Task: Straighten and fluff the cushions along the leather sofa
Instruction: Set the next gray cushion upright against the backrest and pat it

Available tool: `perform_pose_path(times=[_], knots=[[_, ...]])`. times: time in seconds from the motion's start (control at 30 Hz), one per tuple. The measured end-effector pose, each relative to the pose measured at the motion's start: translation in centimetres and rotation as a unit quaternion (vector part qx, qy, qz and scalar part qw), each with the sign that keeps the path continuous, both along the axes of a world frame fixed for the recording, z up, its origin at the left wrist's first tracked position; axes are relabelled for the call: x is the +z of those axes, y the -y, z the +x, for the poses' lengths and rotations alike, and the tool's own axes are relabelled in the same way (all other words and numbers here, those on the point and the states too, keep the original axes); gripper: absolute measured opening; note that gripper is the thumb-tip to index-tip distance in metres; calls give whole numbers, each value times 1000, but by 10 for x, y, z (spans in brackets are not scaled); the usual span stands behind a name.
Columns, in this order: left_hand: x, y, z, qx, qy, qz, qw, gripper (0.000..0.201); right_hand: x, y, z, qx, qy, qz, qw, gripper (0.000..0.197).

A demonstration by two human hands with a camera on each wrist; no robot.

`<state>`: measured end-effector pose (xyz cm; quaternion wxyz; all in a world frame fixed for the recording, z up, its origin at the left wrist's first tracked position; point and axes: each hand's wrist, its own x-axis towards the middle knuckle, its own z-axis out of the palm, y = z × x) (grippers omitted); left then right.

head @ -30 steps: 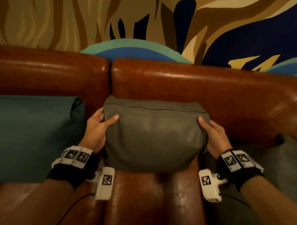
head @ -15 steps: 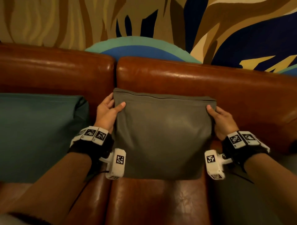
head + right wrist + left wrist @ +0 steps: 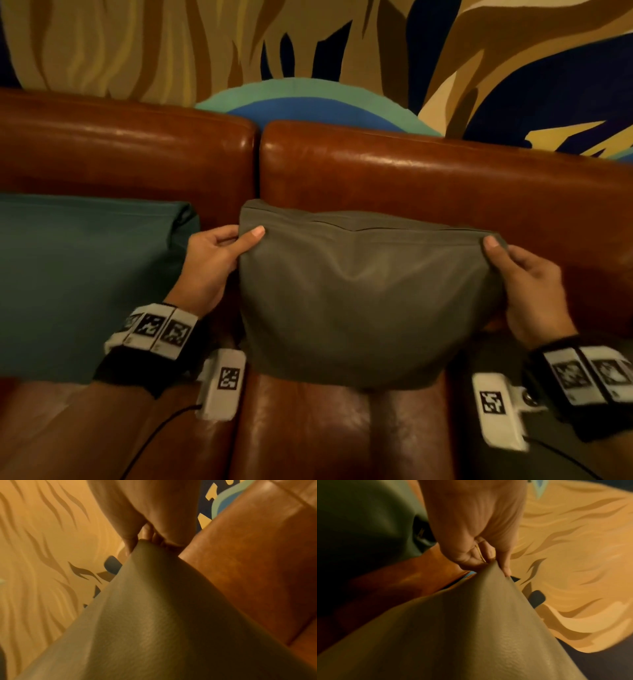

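An olive-grey cushion (image 3: 363,301) stands on the brown leather sofa (image 3: 428,174), leaning against the right backrest. My left hand (image 3: 219,255) pinches its upper left corner, thumb on the front face. My right hand (image 3: 524,274) pinches the upper right corner the same way. The top edge sags between the two corners and the cushion bulges low. In the left wrist view the cushion (image 3: 462,628) rises to a peak under my left hand (image 3: 488,562). The right wrist view shows the cushion (image 3: 154,622) pulled up under my right hand (image 3: 147,540).
A teal cushion (image 3: 78,284) leans against the left backrest, close to my left wrist. A dark grey cushion (image 3: 548,459) lies at the lower right under my right forearm. A painted mural wall (image 3: 308,51) rises behind the sofa. Bare seat leather (image 3: 325,435) lies in front.
Both hands lifted the olive-grey cushion up against the backrest, then came down a little and slid to its top corners. Its top edge now sags and its lower part bulges out.
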<state>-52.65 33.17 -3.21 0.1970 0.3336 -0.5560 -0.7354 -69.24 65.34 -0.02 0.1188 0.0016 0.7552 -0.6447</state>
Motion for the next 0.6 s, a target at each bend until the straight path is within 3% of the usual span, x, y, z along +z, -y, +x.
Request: perform_pose_path(times=[0.13,0.2,0.27,0.3,0.37,0.5,0.6], knots=[[12,9,-7,-11,0,-44,999,15,14,0,-4,22,-6,-23,999,20],[5,12,-25,3,32,-51,998,38,1,11,-22,14,31,-9,999,20],[-4,8,-39,34,44,-5,998,72,-19,23,-34,12,86,6,996,22],[-10,5,-43,42,39,22,998,80,-27,26,-35,18,113,16,993,26],[-20,0,-46,45,36,13,998,72,-39,26,-34,26,139,9,990,31],[-19,0,-31,10,98,-212,972,48,-29,13,-18,14,101,-24,994,28],[-4,-4,-7,12,86,-267,960,41,-9,-4,3,31,56,-29,998,28]])
